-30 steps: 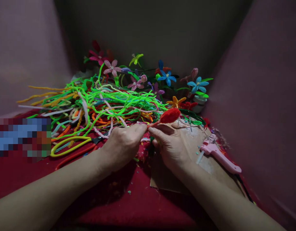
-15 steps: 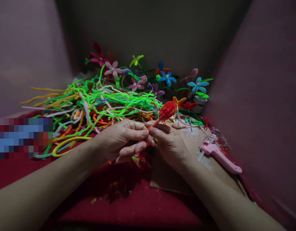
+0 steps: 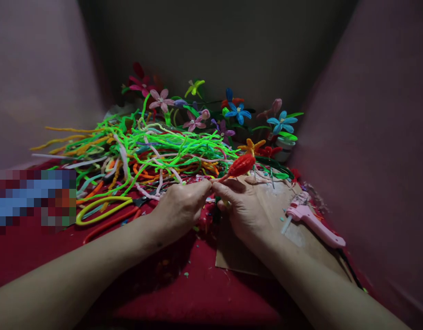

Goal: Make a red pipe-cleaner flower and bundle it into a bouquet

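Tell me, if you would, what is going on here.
Someone holds a red bud up by its stem, the left hand and right hand pinching it close together. Pipe cleaners lie heaped beyond the hands, with flowers behind them. Scissors lie at the left and a glue gun on cardboard at the right, neither in hand.

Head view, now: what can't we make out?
- Red bud, head view: lower end of its stem, hidden by left hand and right hand.
- Scissors, head view: red handle partly behind left forearm.
- Blue item, head view: pixelated, cut off by left edge.
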Available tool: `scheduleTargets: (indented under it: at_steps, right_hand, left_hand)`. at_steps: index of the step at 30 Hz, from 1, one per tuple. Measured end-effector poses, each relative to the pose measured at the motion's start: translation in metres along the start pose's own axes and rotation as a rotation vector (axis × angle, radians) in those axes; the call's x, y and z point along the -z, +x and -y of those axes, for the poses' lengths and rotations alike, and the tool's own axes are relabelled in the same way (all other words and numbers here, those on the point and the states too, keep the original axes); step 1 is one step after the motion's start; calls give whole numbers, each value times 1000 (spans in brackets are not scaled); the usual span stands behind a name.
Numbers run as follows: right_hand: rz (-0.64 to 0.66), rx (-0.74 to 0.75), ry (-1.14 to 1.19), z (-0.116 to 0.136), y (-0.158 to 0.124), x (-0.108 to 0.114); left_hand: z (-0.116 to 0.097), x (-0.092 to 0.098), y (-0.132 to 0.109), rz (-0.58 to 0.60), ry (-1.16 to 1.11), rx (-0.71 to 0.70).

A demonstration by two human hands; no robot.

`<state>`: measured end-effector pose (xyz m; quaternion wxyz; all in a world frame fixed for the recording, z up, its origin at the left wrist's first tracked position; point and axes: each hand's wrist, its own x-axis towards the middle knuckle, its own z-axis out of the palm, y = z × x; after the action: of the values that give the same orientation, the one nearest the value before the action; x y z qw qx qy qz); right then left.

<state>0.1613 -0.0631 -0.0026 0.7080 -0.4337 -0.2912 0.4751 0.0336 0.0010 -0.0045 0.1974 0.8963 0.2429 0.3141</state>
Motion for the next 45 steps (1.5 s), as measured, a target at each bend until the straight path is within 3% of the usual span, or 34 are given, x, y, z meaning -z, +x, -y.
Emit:
scheduleTargets:
  at_steps: [3, 7, 14, 18, 21, 26, 28, 33, 36, 38, 42, 45]
  right_hand:
    - [79, 1, -80, 0, 2, 2]
    - [187, 15, -60, -3, 6, 7]
    - [254, 16, -8, 2, 8, 8]
    - [266, 57, -18, 3, 8, 6]
    - [199, 64, 16, 0, 8, 5]
    - [67, 41, -16, -4, 7, 4]
    - [43, 62, -48, -4, 7, 4]
    - [26, 82, -136, -3, 4, 2]
    - [52, 61, -153, 1, 1, 1]
    - [67, 38, -158, 3, 0, 0]
    - [133, 19, -139, 1, 2, 3]
    - [203, 52, -85, -4, 5, 6]
  left_hand:
    - [-6, 5, 3, 66, -289, 174]
    - [-13, 17, 10, 282, -741, 413]
    - [-3, 20, 9, 387, -1116, 488]
    - [1, 19, 9, 459, -1211, 526]
    - [-4, 20, 10, 431, -1021, 485]
    - [-7, 10, 6, 81, -122, 103]
    - [-2, 4, 2, 19, 133, -21]
    - [9, -5, -4, 9, 333, -161]
    - [3, 0, -1, -33, 172, -106]
    - [-4, 5, 2, -16, -78, 68]
    - [-13, 13, 8, 201, -765, 450]
    - [-12, 16, 10, 291, -1028, 524]
